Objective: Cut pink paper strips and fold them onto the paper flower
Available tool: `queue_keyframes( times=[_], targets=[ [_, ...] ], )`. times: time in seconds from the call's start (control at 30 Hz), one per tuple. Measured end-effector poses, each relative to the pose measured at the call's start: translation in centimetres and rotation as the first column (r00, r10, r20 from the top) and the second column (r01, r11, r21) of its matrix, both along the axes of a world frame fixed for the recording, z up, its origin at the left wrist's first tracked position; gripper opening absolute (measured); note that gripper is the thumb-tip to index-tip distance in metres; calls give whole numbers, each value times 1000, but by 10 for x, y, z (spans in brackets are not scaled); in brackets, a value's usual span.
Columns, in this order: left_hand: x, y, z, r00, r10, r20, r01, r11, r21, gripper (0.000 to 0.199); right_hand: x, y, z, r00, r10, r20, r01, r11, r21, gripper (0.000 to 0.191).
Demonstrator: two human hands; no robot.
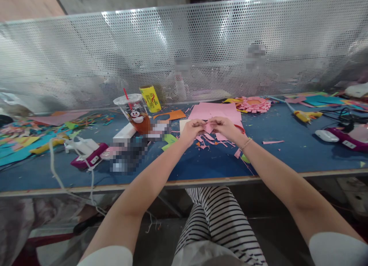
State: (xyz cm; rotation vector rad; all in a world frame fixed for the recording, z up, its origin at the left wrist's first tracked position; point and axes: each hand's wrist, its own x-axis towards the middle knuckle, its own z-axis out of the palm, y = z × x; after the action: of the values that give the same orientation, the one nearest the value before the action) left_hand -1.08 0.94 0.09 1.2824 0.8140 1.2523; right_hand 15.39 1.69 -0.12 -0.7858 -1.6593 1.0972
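Note:
Between my two hands is a small folded piece of pink paper (209,127), raised a little above the blue table. My left hand (193,130) pinches its left side, and my right hand (223,127) pinches its right side. Behind them lies a larger sheet of pink paper (217,109). Pink and orange paper scraps (203,146) are scattered below my hands. A red loop, perhaps a scissors handle (240,129), shows partly beside my right hand. Green paper pieces (169,142) lie to the left of my left hand.
A plastic drink cup (137,114) with a red straw stands left, near a yellow can (150,99). Glue guns (306,115) and purple power strips (349,138) with cords lie at both sides. A pink paper rosette (255,104) rests by the perforated metal screen (201,47).

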Motion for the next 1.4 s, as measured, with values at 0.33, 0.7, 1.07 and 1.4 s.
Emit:
queue_keyframes(
  times=[0.33, 0.7, 1.07, 1.4],
  targets=[
    [0, -3, 5, 1000, 0, 19, 0, 1000, 0, 13, 1, 1, -2, 988, 17, -157, -34, 994, -106, 18],
    [-5, 2, 4, 989, 74, -132, -67, 996, 57, 28, 4, 2, 1, 995, -89, 49, 89, 996, -13, 26],
    [-4, 3, 2, 996, 93, -14, -93, 996, -4, 30, -2, -6, 4, 998, -58, 9, 58, 998, 11, 41],
    [-2, -5, 9, 967, 60, -249, -1, 973, 231, 38, 1, -5, 4, 987, -20, -161, 5, 996, -92, 41]
  ],
)
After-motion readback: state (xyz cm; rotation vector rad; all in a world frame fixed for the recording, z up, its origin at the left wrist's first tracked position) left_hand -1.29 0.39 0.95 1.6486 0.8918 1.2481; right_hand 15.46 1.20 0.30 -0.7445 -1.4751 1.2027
